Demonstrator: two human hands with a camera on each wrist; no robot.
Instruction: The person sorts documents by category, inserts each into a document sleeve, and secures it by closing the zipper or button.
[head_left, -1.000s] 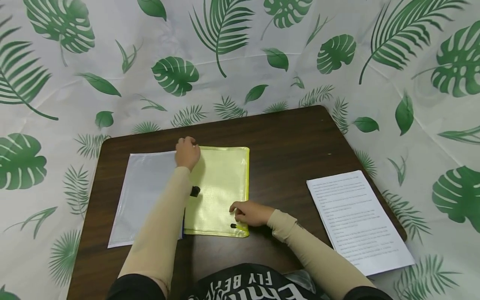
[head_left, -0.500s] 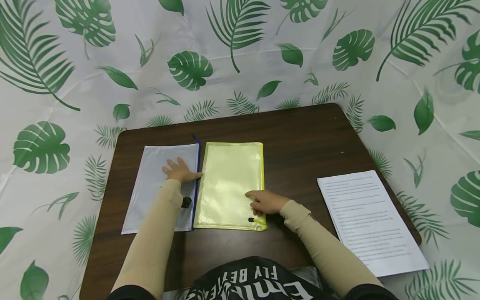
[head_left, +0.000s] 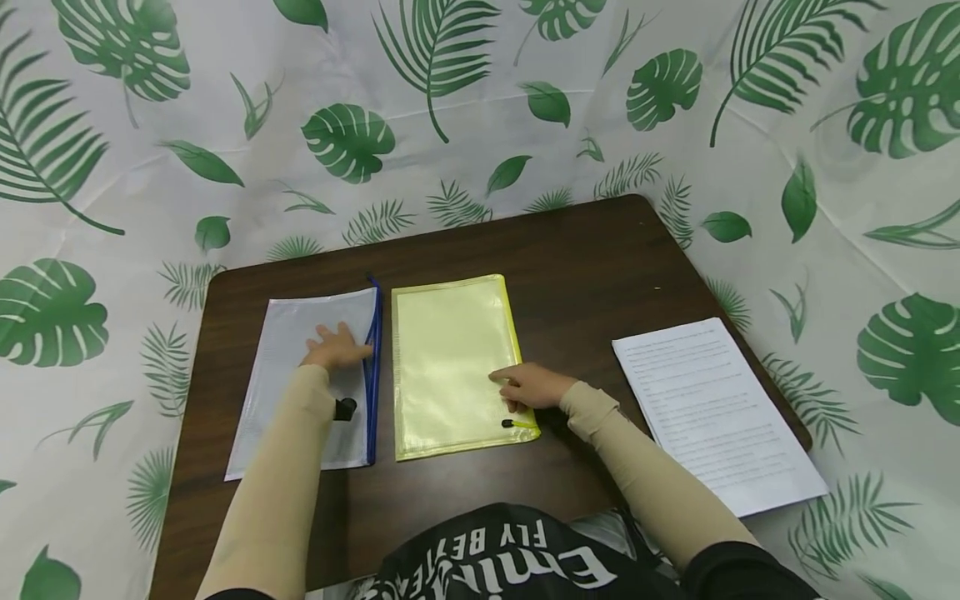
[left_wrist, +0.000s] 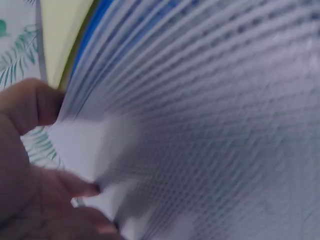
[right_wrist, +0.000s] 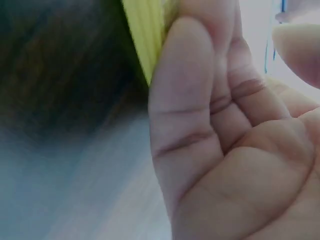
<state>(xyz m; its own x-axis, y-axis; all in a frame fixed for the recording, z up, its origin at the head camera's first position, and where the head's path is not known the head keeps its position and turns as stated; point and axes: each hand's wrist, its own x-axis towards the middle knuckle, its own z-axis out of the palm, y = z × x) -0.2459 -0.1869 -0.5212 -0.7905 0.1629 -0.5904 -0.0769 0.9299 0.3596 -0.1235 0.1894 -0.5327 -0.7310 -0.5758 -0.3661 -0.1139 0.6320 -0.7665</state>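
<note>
A whitish mesh zip pouch (head_left: 288,333) with a blue zip edge lies on the left of the table. My left hand (head_left: 336,350) rests spread on it, thumb at the blue edge; the left wrist view shows the fingers (left_wrist: 77,185) against the ribbed mesh. To its right lies a yellow zip pouch (head_left: 450,358), slightly turned, a narrow strip of table between the two. My right hand (head_left: 536,386) touches the yellow pouch's lower right edge, index finger extended over it, above the black-tipped zip pull (head_left: 517,423). In the right wrist view its fingers (right_wrist: 182,90) lie against the yellow edge, thumb apart.
A stack of printed paper sheets (head_left: 712,408) lies at the right, its lower corner past the edge of the dark wooden table (head_left: 585,258). Leaf-patterned cloth (head_left: 465,100) surrounds the table. A black object (head_left: 345,409) sits at the left wrist.
My left hand has come down from the pouches' top onto the whitish pouch. The pouches, overlapping at first, now lie apart, the yellow one slightly turned. My right hand stays at the yellow edge.
</note>
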